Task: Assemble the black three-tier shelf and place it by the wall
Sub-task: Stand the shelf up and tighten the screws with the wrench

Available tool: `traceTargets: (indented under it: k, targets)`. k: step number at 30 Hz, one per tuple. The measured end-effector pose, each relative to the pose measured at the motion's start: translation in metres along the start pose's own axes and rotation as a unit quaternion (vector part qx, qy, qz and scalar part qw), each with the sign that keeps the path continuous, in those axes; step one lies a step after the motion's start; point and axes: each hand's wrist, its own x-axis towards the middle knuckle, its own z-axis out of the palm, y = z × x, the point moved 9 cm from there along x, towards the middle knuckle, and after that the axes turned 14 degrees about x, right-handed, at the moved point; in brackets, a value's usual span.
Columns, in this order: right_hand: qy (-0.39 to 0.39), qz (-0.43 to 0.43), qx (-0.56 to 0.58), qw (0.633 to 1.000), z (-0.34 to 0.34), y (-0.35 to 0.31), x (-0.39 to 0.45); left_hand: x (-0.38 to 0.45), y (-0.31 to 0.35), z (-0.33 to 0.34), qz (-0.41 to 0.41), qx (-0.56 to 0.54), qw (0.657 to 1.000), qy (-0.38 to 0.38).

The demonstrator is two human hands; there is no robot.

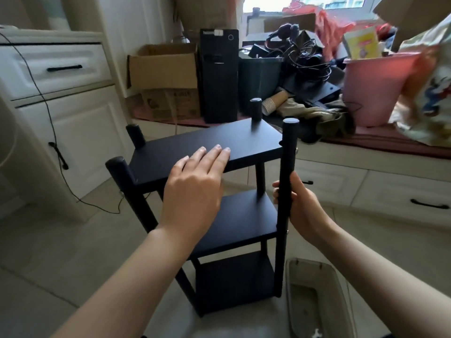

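Observation:
The black three-tier shelf (pixel 246 140) stands upright on the tiled floor in front of me, with three boards and four round posts. My left hand (pixel 195 186) lies flat on the front edge of the top board, fingers straight. My right hand (pixel 301 206) grips the near right post (pixel 288 152) between the top and middle boards. The lowest board sits near the floor, partly hidden behind my left forearm.
A white cabinet (pixel 61 118) with a trailing black cable stands at the left. Cardboard boxes (pixel 163 69), a black computer tower (pixel 219 74), a pink bucket (pixel 375 89) and clutter fill the window bench behind. A beige plastic tray (pixel 317 301) lies on the floor at the lower right.

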Motion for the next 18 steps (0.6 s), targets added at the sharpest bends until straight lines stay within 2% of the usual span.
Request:
traceTargets:
  k: [7, 12, 15, 18]
  targets:
    - [0.072, 0.005, 0.063, 0.995, -0.046, 0.002, 0.012, -0.003, 0.015, 0.006, 0.027, 0.027, 0.999, 0.024]
    - [0.081, 0.033, 0.051, 0.995, -0.047, 0.001, 0.009, -0.001, 0.015, 0.007, 0.013, 0.004, 1.0, 0.016]
    - [0.132, 0.015, -0.039, 0.99, -0.052, -0.017, 0.0, 0.001, 0.008, -0.01, -0.003, -0.042, 0.996, 0.078]
    - [0.21, -0.039, -0.12, 0.969, -0.06, -0.044, -0.017, -0.002, -0.013, -0.037, -0.006, -0.022, 0.983, 0.18]
